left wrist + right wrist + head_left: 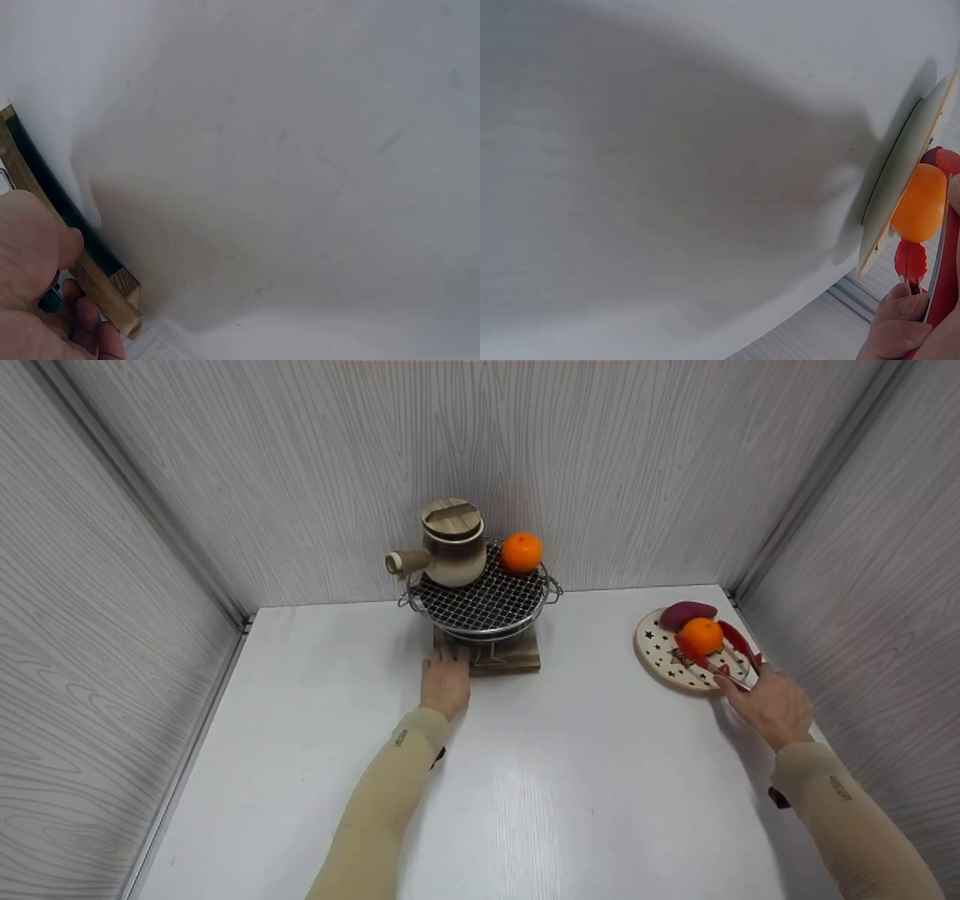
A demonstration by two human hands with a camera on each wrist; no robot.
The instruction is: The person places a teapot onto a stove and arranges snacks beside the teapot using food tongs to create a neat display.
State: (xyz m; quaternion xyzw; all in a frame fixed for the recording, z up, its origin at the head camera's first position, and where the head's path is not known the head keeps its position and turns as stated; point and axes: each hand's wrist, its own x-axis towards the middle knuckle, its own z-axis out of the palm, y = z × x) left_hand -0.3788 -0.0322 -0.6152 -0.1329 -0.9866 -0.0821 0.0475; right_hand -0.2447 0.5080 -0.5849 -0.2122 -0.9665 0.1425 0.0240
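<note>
My left hand (445, 684) holds the near left edge of a wooden base (517, 661) under a small round grill. In the left wrist view, the thumb lies on one side of the wood (109, 294) and curled fingers on the other. Far to the right, my right hand (772, 709) grips red-tipped tongs (738, 642). Their tips stand on either side of an orange (703, 635) over a star-patterned plate (651, 658); the right wrist view shows this orange (919, 204) close to the plate. Behind it lies a purple sweet potato (686, 613).
On the grill's wire mesh (487, 604) stand a brown-and-cream side-handled teapot (459, 561) with a wooden lid and another orange (521, 553). The grill is close to the back wall (330, 510). The plate sits near the right edge of the white table (555, 780).
</note>
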